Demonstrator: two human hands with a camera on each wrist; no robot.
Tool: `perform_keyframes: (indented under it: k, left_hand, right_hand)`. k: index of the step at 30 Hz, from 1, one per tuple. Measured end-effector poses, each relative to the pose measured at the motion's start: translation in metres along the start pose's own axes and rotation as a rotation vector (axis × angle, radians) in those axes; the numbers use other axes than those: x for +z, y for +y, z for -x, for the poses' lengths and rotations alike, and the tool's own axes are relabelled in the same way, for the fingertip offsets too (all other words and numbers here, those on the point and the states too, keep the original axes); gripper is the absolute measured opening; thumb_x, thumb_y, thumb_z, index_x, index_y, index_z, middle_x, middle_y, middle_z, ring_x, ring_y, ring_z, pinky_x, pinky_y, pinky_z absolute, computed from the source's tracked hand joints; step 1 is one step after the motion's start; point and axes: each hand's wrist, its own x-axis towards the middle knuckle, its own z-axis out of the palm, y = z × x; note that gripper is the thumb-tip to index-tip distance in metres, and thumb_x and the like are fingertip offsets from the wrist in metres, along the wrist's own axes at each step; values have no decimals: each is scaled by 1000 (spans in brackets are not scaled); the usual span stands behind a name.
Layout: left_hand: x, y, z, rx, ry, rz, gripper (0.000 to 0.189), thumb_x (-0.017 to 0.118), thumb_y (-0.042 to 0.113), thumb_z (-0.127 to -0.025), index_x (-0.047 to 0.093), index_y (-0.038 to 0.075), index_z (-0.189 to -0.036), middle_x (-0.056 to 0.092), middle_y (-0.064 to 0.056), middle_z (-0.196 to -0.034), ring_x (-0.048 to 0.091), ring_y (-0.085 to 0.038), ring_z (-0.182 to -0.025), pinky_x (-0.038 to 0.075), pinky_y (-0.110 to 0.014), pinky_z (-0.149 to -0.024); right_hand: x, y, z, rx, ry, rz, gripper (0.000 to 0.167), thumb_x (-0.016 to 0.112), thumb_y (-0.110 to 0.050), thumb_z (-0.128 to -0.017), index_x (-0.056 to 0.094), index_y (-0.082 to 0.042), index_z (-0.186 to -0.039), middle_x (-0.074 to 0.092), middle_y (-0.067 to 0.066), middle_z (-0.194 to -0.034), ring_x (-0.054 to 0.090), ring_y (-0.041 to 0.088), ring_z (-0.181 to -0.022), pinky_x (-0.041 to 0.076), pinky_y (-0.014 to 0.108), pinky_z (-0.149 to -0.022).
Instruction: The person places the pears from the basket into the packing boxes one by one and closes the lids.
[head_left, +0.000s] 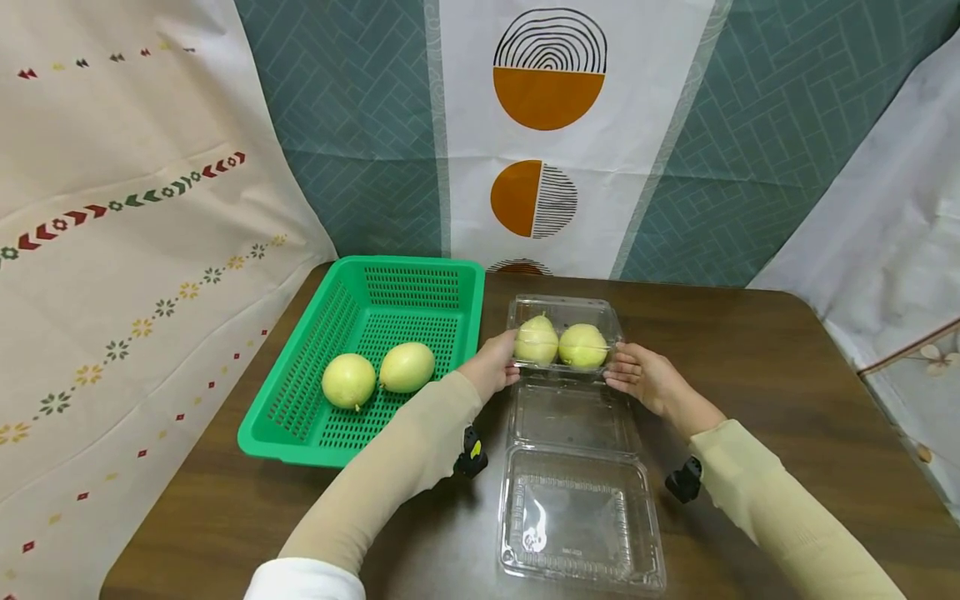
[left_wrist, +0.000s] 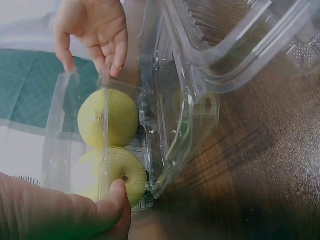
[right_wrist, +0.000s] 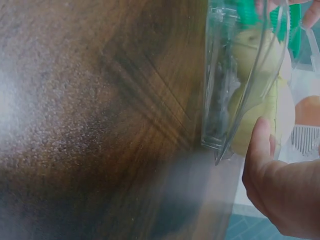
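Two pale yellow pears, a left one (head_left: 536, 340) and a right one (head_left: 583, 347), lie inside a clear plastic clamshell (head_left: 570, 307). My left hand (head_left: 491, 362) holds its left edge, the thumb lying along the plastic beside a pear (left_wrist: 112, 175) in the left wrist view. At the opposite edge is my right hand (head_left: 648, 379), its thumb (right_wrist: 260, 135) against the rim and its other fingers partly hidden in the right wrist view. Closer to me, clear plastic (head_left: 573, 417) and an open, shallow clear tray section (head_left: 573, 517) extend over the table.
A green slatted basket (head_left: 258, 408) stands left of the clamshell with two more pears in it, one round (head_left: 348, 381) and one oval (head_left: 407, 367). The brown wooden table (head_left: 765, 375) runs back to a patterned cloth (head_left: 360, 150).
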Motion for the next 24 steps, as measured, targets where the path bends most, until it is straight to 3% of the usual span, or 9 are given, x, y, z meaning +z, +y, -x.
perform_keyframes:
  k: [4,6,8,9,11,13,16,20,24]
  left_hand:
    - [-1,-3,0,16,-14,-11,45,54,44,-92,53,7,-118,47,-16,-97,53,-30,-83,53,-37,-69]
    - [-1,-2,8,20,-16,-24,40,51,39,-96,53,8,-121,48,-15,-99,55,-30,-87,54,-37,-75]
    - [-1,-1,12,30,-18,-45,36,48,33,-98,53,7,-122,49,-13,-95,57,-28,-84,55,-36,-73]
    - [-1,-1,13,33,-18,-56,34,45,30,-98,52,6,-121,49,-11,-91,57,-26,-79,55,-34,-68]
    - [-1,1,19,23,-26,-63,33,47,29,-98,53,8,-122,52,-10,-92,59,-23,-80,55,-32,-70]
    - [-1,0,17,31,-25,-77,28,45,23,-97,53,6,-118,53,-9,-84,58,-21,-70,54,-30,-60]
    - [-4,-1,22,39,-37,-94,28,50,23,-96,55,5,-118,56,-11,-85,59,-21,-71,54,-28,-62]
    - [-4,-8,9,55,-25,-149,37,52,27,-97,50,3,-125,58,-14,-87,61,-23,-72,54,-29,-62]
    - [-2,-22,-30,94,0,-209,41,47,26,-99,42,0,-131,62,-11,-80,63,-19,-60,51,-28,-52]
  right_hand:
    - [-1,0,-2,22,7,-49,38,44,-16,-99,36,5,-129,53,6,-94,61,14,-82,54,24,-78]
    - [-1,1,-2,33,8,-77,24,44,-12,-98,42,2,-117,56,5,-87,63,15,-79,55,25,-77]
    - [-2,2,-3,44,7,-100,17,44,-9,-97,44,1,-110,57,5,-84,65,16,-76,56,26,-75]
    - [-3,2,-3,47,14,-108,15,45,-8,-97,45,1,-108,58,6,-83,65,16,-75,56,26,-74]
    - [-4,4,-4,50,16,-114,13,45,-7,-97,47,1,-105,58,6,-82,65,16,-74,56,26,-73]
    - [-4,5,-4,52,14,-117,12,46,-7,-97,48,2,-104,59,6,-81,66,16,-73,56,26,-72]
    - [-5,7,-4,50,6,-95,12,46,-8,-97,49,1,-104,59,6,-81,66,15,-73,56,26,-73]
    - [-7,10,-5,50,-4,-63,14,45,-9,-98,49,2,-105,60,5,-81,66,15,-75,56,26,-74]
    - [-7,12,-5,50,-15,-60,13,43,-9,-98,49,1,-103,62,5,-81,67,15,-76,56,25,-73]
